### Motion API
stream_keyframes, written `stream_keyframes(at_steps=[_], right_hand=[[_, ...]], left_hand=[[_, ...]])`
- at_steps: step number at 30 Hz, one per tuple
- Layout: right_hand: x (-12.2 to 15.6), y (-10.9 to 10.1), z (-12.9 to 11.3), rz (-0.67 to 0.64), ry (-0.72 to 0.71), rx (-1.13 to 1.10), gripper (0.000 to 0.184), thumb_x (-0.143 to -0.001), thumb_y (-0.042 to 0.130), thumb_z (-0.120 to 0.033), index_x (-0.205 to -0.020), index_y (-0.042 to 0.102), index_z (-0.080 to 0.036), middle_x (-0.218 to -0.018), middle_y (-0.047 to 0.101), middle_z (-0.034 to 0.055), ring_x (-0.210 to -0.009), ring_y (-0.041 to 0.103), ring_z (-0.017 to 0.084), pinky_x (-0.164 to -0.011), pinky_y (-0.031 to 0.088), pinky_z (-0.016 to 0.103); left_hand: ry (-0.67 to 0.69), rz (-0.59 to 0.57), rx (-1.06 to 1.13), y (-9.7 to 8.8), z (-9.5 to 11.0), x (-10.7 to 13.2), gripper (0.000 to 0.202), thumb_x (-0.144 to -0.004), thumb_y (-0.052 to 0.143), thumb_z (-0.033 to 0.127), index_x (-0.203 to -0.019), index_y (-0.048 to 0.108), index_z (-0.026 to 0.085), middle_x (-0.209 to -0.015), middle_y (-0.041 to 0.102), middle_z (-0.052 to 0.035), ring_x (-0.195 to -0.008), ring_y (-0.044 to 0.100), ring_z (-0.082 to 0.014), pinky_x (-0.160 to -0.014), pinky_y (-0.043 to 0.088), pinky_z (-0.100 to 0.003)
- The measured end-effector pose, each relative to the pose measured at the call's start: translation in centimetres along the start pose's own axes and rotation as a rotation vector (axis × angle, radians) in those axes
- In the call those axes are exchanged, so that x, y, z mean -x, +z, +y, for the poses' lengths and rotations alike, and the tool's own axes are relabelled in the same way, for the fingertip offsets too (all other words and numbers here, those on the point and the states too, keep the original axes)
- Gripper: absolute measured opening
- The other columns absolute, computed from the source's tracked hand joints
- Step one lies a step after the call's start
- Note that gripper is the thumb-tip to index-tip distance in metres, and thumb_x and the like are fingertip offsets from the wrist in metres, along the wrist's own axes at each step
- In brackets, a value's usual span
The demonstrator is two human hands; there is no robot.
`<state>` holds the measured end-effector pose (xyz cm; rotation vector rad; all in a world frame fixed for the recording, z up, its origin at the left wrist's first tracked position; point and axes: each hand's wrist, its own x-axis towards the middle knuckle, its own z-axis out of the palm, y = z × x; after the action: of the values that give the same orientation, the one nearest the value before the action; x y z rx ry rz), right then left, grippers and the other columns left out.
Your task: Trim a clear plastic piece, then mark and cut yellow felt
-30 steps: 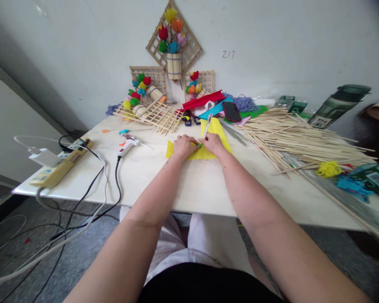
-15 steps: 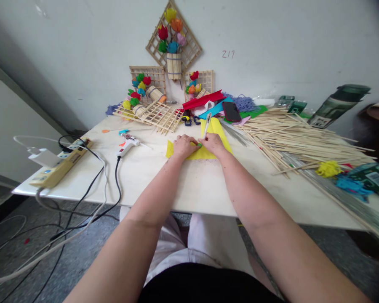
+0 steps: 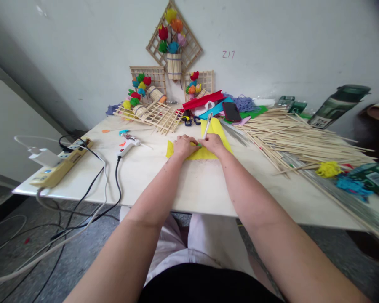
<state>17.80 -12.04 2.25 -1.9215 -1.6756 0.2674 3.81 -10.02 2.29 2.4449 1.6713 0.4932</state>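
Note:
A yellow sheet (image 3: 208,152) lies flat on the white table (image 3: 196,185). My left hand (image 3: 183,146) rests on its left part with fingers curled down, pressing a small green piece (image 3: 199,145) against the sheet. My right hand (image 3: 213,143) is closed round a white pen (image 3: 207,124), whose tip meets the sheet beside the green piece. Both forearms reach forward from the near edge.
A glue gun (image 3: 128,145) and a power strip (image 3: 58,166) with cables lie at the left. Wooden lattice frames (image 3: 153,113) with coloured flowers stand at the back. A dark phone (image 3: 231,111) lies on felt sheets. Several thin wooden sticks (image 3: 298,136) cover the right side.

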Motion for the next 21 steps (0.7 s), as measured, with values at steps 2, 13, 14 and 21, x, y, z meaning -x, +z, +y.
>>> stream_keyframes(at_steps=[2, 13, 14, 21], right_hand=[[0.06, -0.08, -0.08, -0.014, 0.015, -0.022, 0.028, -0.074, 0.056, -0.041, -0.077, 0.069, -0.015, -0.076, 0.067, 0.0047, -0.07, 0.058, 0.016, -0.059, 0.038, 0.023], [0.39, -0.55, -0.4, -0.067, -0.017, 0.025, 0.033, -0.072, 0.058, -0.046, -0.077, 0.07, -0.016, -0.077, 0.068, 0.0044, -0.072, 0.059, 0.016, -0.06, 0.039, 0.023], [0.39, -0.53, -0.38, -0.064, -0.02, 0.026, 0.033, -0.072, 0.057, -0.046, -0.077, 0.069, -0.016, -0.076, 0.067, 0.0045, -0.072, 0.059, 0.016, -0.06, 0.039, 0.023], [0.31, -0.42, -0.28, -0.059, -0.036, 0.04, 0.035, -0.072, 0.058, -0.049, -0.076, 0.069, -0.016, -0.076, 0.067, 0.0053, -0.072, 0.059, 0.017, -0.06, 0.039, 0.023]], left_hand=[[-0.003, 0.001, 0.0, 0.02, -0.01, -0.01, 0.028, -0.071, 0.057, 0.053, -0.09, 0.068, 0.035, -0.108, 0.057, -0.0025, -0.109, 0.046, -0.0259, -0.09, 0.038, -0.039], [0.001, -0.002, -0.001, 0.03, -0.08, 0.02, 0.029, -0.071, 0.058, 0.051, -0.094, 0.067, 0.034, -0.11, 0.057, -0.0022, -0.11, 0.045, -0.0253, -0.092, 0.037, -0.039], [0.002, -0.003, -0.001, 0.02, -0.09, 0.02, 0.029, -0.071, 0.058, 0.051, -0.094, 0.067, 0.034, -0.11, 0.057, -0.0022, -0.11, 0.045, -0.0254, -0.092, 0.038, -0.039], [0.005, -0.002, -0.002, 0.04, -0.12, -0.01, 0.029, -0.071, 0.058, 0.05, -0.094, 0.067, 0.034, -0.111, 0.057, -0.0024, -0.111, 0.045, -0.0263, -0.092, 0.038, -0.04]])
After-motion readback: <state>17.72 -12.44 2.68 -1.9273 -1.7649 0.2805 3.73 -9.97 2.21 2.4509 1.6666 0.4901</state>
